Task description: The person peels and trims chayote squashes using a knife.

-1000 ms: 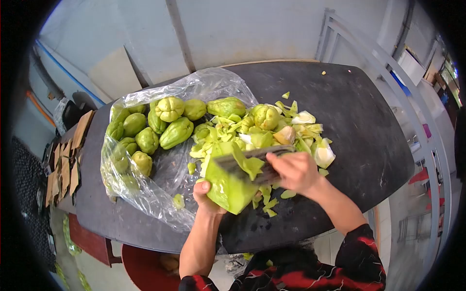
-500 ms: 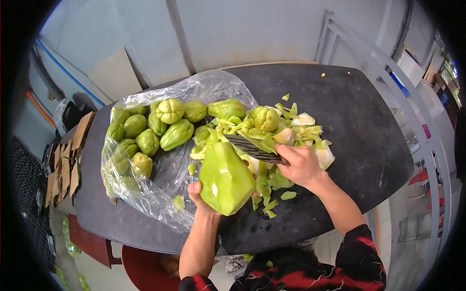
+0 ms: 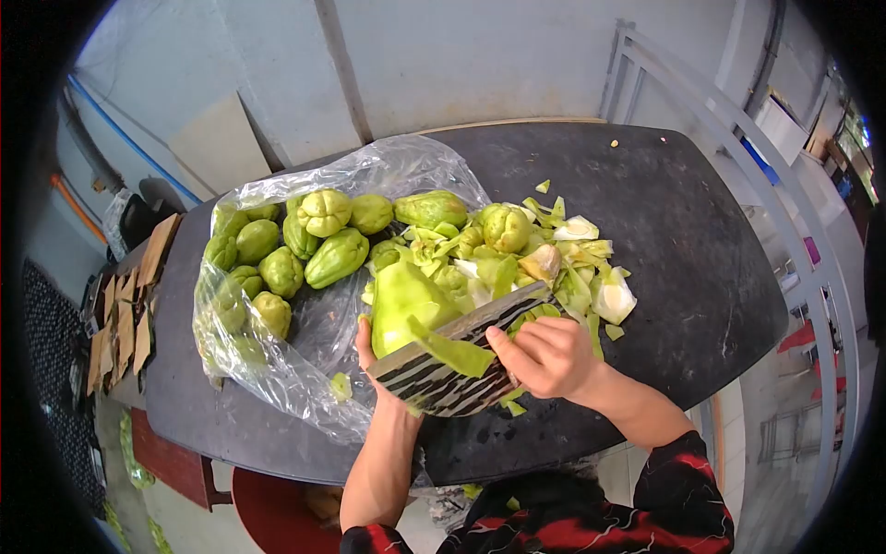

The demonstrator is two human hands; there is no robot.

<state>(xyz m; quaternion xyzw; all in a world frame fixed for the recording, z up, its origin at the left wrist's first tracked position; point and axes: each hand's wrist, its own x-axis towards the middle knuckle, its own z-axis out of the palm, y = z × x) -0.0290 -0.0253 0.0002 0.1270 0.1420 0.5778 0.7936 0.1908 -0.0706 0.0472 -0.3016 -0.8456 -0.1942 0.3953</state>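
Fruit (image 3: pixel 406 300), pale green and peeled over the side I can see, sits in the person's left hand (image 3: pixel 377 369), above the near part of the dark worktop (image 3: pixel 688 231). From where I'm standing, that hand is closed around its lower left side, thumb along the flank, with the other fingers hidden behind the fruit and the blade. In the right hand (image 3: pixel 546 358) is a broad knife (image 3: pixel 461 374), its blade streaked dark and light, slanting across the lower part of the fruit. The right fingers are curled in tight at the handle end, the thumb pressed against the blade; the handle itself I can't make out. A curl of peel (image 3: pixel 454 353) lies over the face of the blade. Just beyond sprawls a heap of peelings (image 3: pixel 577 286), with a whole green chayote (image 3: pixel 506 227) among them and a pale cut piece (image 3: pixel 614 294) at the right edge. Over to the left, a clear plastic bag (image 3: pixel 305 399) spreads open on the worktop, a cluster of wrinkled chayotes (image 3: pixel 281 270) lying in it.
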